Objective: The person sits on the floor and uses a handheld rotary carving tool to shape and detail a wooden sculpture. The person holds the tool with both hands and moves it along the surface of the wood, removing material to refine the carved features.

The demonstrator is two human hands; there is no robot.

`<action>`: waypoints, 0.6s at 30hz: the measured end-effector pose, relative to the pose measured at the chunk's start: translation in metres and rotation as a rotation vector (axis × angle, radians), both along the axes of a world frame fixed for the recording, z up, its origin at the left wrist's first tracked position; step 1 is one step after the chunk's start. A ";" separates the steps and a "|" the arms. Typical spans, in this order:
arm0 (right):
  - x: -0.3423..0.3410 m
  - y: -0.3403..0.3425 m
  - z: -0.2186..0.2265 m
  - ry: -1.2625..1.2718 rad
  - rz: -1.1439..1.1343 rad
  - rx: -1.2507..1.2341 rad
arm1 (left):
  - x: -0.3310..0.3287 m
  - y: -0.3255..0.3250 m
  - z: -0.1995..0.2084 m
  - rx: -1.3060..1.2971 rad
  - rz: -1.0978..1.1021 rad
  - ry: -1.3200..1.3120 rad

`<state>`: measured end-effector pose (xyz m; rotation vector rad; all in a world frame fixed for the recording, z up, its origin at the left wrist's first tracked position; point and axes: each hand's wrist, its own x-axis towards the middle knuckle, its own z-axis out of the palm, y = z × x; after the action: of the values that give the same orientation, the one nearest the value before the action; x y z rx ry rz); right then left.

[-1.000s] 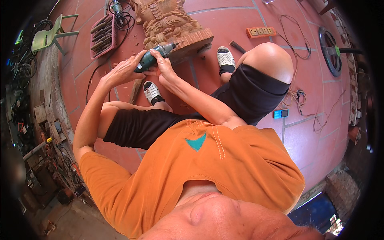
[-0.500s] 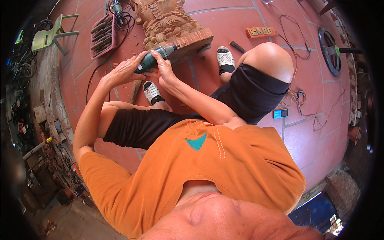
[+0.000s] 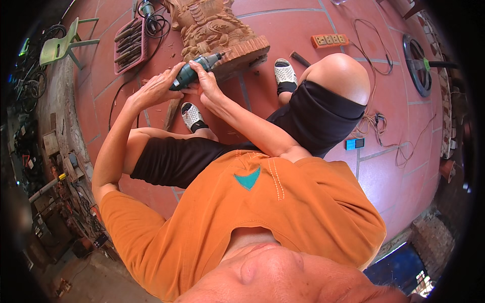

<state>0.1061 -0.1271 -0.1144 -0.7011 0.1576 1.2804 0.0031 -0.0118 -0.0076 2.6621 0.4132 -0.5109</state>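
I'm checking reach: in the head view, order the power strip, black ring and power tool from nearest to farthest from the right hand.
1. Power tool: in the right hand.
2. Power strip: on the floor, to the right.
3. Black ring: farther right.

The carving [image 3: 214, 30] looks like rough, matt wood, the power tool [image 3: 186, 77] smooth plastic, the shirt [image 3: 217, 217] matt cloth.

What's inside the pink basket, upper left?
Several long, dark brown pieces lie side by side in the pink basket, probably hand tools; too small to tell exactly. They cover most of its bottom, so anything beneath them can't be seen.
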 end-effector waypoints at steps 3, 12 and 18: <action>-0.001 0.000 0.001 0.002 -0.012 -0.001 | 0.000 0.001 0.001 -0.005 -0.003 0.003; -0.005 -0.004 -0.001 0.005 -0.029 0.008 | 0.000 -0.002 0.002 -0.036 0.005 0.018; -0.008 -0.009 0.002 -0.001 -0.041 0.008 | -0.001 -0.004 0.003 -0.036 -0.014 0.021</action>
<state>0.0980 -0.1365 -0.1121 -0.6882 0.1652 1.2410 0.0026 -0.0161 -0.0047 2.6284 0.3883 -0.5462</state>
